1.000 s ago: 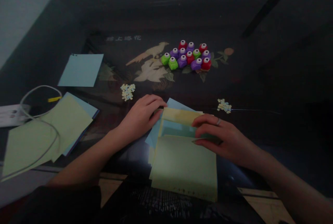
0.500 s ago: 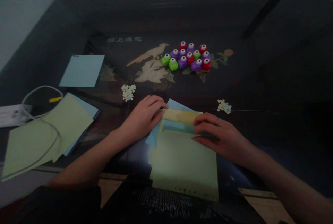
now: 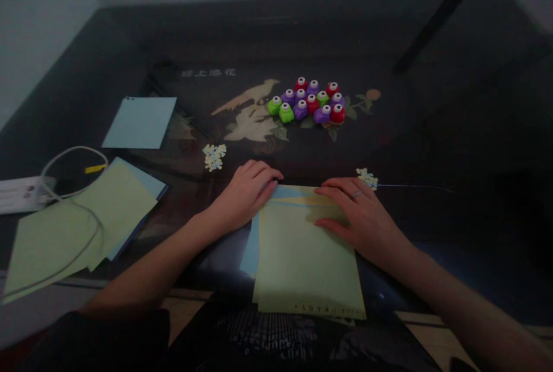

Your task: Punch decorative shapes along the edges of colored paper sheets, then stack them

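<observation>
A stack of pale green and blue paper sheets [image 3: 306, 262] lies in front of me at the table's near edge, its lower end sticking out past it. A blue sheet [image 3: 249, 251] shows from under its left side. At the stack's top left corner, the thumb and fingertips of my left hand [image 3: 246, 196] close together on the paper's edge. My right hand [image 3: 363, 216] rests over the upper right part with thumb and fingers apart, touching the sheets. Small pale yellow and blue paper cutouts [image 3: 367, 178] lie just beyond the right hand.
Several craft punches [image 3: 311, 104] in red, purple and green stand grouped on the dark table [image 3: 432, 130]. Another cutout pile [image 3: 213, 157] lies beyond my left hand. Leftward are a blue sheet [image 3: 140, 122], green sheets [image 3: 56, 234], a cable and a white power strip [image 3: 21, 193].
The top green sheet has moved up, covering most of the blue and yellow strips beneath. The sheets line up more closely now. My right hand has shifted slightly up and left, its fingers flatter.
</observation>
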`<state>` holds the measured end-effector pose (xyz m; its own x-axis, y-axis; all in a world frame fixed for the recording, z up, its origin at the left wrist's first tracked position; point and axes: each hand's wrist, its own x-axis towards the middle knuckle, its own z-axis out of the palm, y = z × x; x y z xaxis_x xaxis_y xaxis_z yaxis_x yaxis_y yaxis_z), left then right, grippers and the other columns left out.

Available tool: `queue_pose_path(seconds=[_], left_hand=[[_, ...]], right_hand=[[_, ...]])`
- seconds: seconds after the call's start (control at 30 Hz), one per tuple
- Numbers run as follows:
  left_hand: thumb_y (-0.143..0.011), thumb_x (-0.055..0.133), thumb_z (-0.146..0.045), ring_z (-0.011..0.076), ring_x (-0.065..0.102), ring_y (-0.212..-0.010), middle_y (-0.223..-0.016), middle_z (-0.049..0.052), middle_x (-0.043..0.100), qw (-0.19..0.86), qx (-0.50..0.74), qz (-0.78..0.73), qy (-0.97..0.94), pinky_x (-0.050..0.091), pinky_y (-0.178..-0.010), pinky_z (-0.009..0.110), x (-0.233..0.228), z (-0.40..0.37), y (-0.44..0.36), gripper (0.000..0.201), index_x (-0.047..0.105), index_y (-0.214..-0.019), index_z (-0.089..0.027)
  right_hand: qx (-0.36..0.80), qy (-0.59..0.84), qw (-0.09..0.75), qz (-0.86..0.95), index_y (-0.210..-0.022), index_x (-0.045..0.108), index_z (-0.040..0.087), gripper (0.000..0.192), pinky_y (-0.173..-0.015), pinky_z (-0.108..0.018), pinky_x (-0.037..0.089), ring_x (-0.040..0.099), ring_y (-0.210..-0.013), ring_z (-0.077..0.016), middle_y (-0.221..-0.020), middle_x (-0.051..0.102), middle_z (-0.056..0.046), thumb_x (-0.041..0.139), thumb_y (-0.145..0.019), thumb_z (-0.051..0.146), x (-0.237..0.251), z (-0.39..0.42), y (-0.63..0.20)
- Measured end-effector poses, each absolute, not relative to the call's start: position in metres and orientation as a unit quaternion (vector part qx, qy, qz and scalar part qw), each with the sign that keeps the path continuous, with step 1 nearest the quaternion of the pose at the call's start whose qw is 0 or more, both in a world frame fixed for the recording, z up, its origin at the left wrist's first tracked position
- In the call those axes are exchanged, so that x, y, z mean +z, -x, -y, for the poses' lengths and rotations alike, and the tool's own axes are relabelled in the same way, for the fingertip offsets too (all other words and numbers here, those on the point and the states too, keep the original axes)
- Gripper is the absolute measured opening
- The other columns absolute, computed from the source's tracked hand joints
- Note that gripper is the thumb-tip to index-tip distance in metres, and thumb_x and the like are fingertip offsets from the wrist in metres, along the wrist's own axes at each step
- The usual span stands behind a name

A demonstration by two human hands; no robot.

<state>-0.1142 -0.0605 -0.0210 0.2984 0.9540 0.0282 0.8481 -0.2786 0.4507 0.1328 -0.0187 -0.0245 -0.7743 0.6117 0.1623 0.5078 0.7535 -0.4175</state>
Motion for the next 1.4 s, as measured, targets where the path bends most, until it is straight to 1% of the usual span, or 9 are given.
queue_pose_path(seconds=[0.17,0.3,0.47,0.67,0.87,0.97,1.1,1.23,1.4], left_hand=[[-0.093,0.049,-0.041,0.0251,0.051,-0.090,-0.093,0.008,0.059,0.156,0.065,-0.574,-0.801,0.043,-0.081,0.041,-0.012,0.068,0.114,0.027,0.058,-0.096,-0.015],[-0.074,0.067,-0.057,0.0291,0.050,-0.099,-0.107,0.012,0.055,0.139,0.038,-0.565,-0.812,0.044,-0.084,0.043,-0.007,0.077,0.113,0.050,0.056,-0.098,-0.015],[-0.066,0.077,-0.051,0.0293,0.052,-0.098,-0.110,0.013,0.056,0.129,0.021,-0.583,-0.802,0.046,-0.087,0.043,-0.005,0.085,0.106,0.064,0.052,-0.110,-0.012],[-0.070,0.077,-0.039,0.0287,0.055,-0.094,-0.098,0.010,0.060,0.187,0.017,-0.584,-0.790,0.048,-0.082,0.043,-0.004,0.085,0.103,0.045,0.057,-0.101,-0.014],[-0.079,0.067,-0.021,0.0169,0.063,-0.079,-0.086,0.001,0.066,0.332,0.145,-0.568,-0.739,0.049,-0.070,0.028,0.000,0.077,0.115,0.008,0.063,-0.084,-0.018],[-0.079,0.067,-0.027,0.0138,0.061,-0.065,-0.072,-0.002,0.066,0.358,0.228,-0.594,-0.684,0.047,-0.057,0.023,0.002,0.074,0.119,0.009,0.065,-0.080,-0.019],[-0.076,0.071,-0.033,0.0136,0.060,-0.061,-0.073,0.000,0.066,0.321,0.367,-0.626,-0.609,0.047,-0.049,0.023,0.005,0.077,0.119,0.016,0.063,-0.078,-0.019],[-0.077,0.072,-0.032,0.0156,0.063,-0.073,-0.083,0.002,0.065,0.248,0.467,-0.607,-0.593,0.054,-0.058,0.026,0.008,0.085,0.112,0.018,0.059,-0.085,-0.021],[-0.079,0.070,-0.040,0.0151,0.063,-0.072,-0.093,0.003,0.063,0.232,0.536,-0.568,-0.580,0.056,-0.057,0.027,0.010,0.093,0.100,0.045,0.049,-0.115,-0.025]], right_hand=[[0.176,0.325,0.120,0.922,-0.121,0.054,0.010,0.057,-0.092,-0.049,0.045,0.053,-0.103,-0.0314,-0.112,0.059,-0.016,0.075,-0.073,0.035,-0.024,0.023,-0.128],[0.196,0.349,0.091,0.912,-0.120,0.053,0.012,0.061,-0.089,-0.049,0.045,0.052,-0.102,-0.0318,-0.110,0.060,-0.014,0.078,-0.069,0.033,-0.023,0.028,-0.126],[0.221,0.366,0.059,0.902,-0.107,0.057,0.015,0.045,-0.084,-0.049,0.045,0.052,-0.097,-0.0312,-0.101,0.060,-0.011,0.077,-0.069,0.028,-0.022,0.031,-0.126],[0.279,0.353,0.075,0.890,-0.093,0.055,0.018,0.032,-0.085,-0.045,0.045,0.052,-0.095,-0.0272,-0.099,0.060,-0.008,0.075,-0.069,0.019,-0.016,0.030,-0.128],[0.469,0.374,0.128,0.790,-0.100,0.052,0.021,0.030,-0.070,-0.032,0.052,0.061,-0.081,-0.0176,-0.093,0.062,-0.003,0.066,-0.075,0.017,-0.007,0.019,-0.143],[0.577,0.386,0.200,0.691,-0.116,0.049,0.023,0.049,-0.065,-0.030,0.055,0.065,-0.077,-0.0154,-0.102,0.062,-0.005,0.072,-0.073,0.023,-0.007,0.011,-0.151],[0.672,0.349,0.223,0.614,-0.125,0.047,0.025,0.058,-0.076,-0.037,0.059,0.069,-0.091,-0.0194,-0.108,0.068,-0.006,0.072,-0.073,0.020,-0.010,0.008,-0.152],[0.653,0.323,0.220,0.649,-0.113,0.063,0.021,0.033,-0.077,-0.036,0.060,0.071,-0.090,-0.0203,-0.097,0.074,-0.006,0.065,-0.081,0.023,-0.010,0.017,-0.145],[0.511,0.358,0.325,0.711,-0.091,0.072,0.025,0.013,-0.074,-0.034,0.060,0.072,-0.083,-0.0195,-0.090,0.076,0.000,0.063,-0.083,0.023,-0.003,0.027,-0.142]])
